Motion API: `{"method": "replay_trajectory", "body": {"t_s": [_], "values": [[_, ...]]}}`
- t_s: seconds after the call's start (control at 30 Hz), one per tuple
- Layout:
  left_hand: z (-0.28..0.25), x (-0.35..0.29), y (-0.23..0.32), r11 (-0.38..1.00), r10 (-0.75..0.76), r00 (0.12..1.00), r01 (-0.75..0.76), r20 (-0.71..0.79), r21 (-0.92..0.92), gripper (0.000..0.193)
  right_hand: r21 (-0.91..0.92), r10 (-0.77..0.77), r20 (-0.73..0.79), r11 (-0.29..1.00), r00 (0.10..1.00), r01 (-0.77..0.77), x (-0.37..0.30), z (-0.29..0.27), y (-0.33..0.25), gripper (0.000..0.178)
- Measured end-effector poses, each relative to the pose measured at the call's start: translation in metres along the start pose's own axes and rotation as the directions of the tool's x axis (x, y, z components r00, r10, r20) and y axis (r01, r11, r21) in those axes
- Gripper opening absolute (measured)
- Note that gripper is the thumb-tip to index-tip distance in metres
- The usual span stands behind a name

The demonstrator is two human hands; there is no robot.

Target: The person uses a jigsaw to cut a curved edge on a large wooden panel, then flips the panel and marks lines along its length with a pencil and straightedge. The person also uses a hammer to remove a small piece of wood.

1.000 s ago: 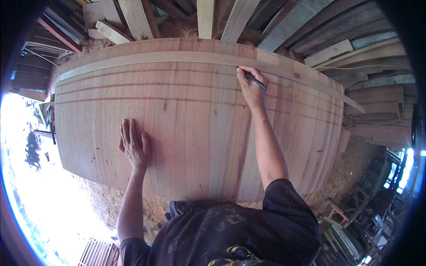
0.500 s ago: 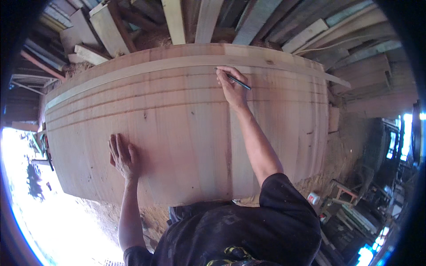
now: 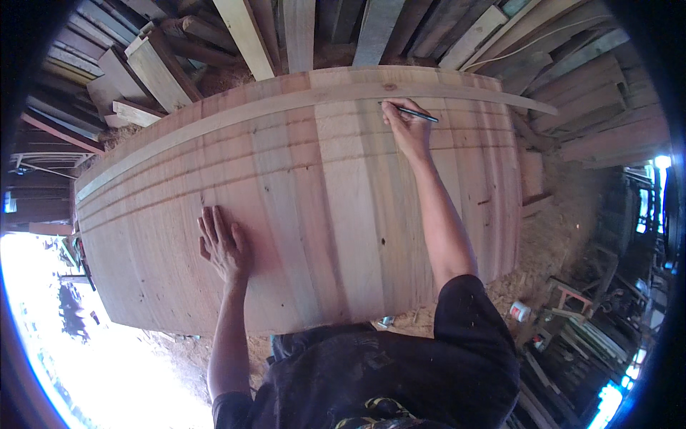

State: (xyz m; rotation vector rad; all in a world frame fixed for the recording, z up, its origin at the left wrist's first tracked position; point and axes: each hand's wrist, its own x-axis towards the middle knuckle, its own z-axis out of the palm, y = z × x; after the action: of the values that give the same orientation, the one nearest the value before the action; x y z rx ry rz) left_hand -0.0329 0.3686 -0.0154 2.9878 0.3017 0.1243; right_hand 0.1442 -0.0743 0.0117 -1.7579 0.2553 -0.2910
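Right hand (image 3: 407, 127) now sits farther right along the wooden strip (image 3: 343, 92), fingers pinching a likely light, stiff pen (image 3: 419, 114), best held near its tip; left hand (image 3: 226, 249) lies flat, empty.

The brown wooden panel (image 3: 325, 222) offers passage between left hand (image 3: 227, 247) and right forearm (image 3: 444, 222); a long pale wooden strip (image 3: 321, 96) crosses beyond.

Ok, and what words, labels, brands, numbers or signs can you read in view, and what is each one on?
None can be read.
Dark shirt: faded print on the front, too blurred to read.
White container on the floor at right: too small to make out any lettering.
Dark pen-like tool in the right hand: too small to tell.
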Motion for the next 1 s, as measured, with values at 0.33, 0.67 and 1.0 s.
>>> {"method": "replay_trajectory", "body": {"t_s": [0.33,0.67,1.0], "values": [[-0.011,0.001,0.005,0.999,0.032,0.999,-0.032,0.015,-0.014,0.064,-0.16,-0.098,-0.013,0.983,0.995,0.094,0.015,0.01,0.014,0.014],[-0.013,0.003,0.007,0.999,0.036,0.999,-0.036,0.005,-0.03,0.064,-0.167,-0.188,-0.037,0.97,0.982,0.179,0.018,0.011,0.018,0.011],[-0.014,0.004,0.008,0.999,0.029,0.999,-0.028,0.027,-0.022,0.063,-0.2,-0.206,-0.029,0.96,0.978,0.196,0.016,0.011,0.014,0.012]]}}
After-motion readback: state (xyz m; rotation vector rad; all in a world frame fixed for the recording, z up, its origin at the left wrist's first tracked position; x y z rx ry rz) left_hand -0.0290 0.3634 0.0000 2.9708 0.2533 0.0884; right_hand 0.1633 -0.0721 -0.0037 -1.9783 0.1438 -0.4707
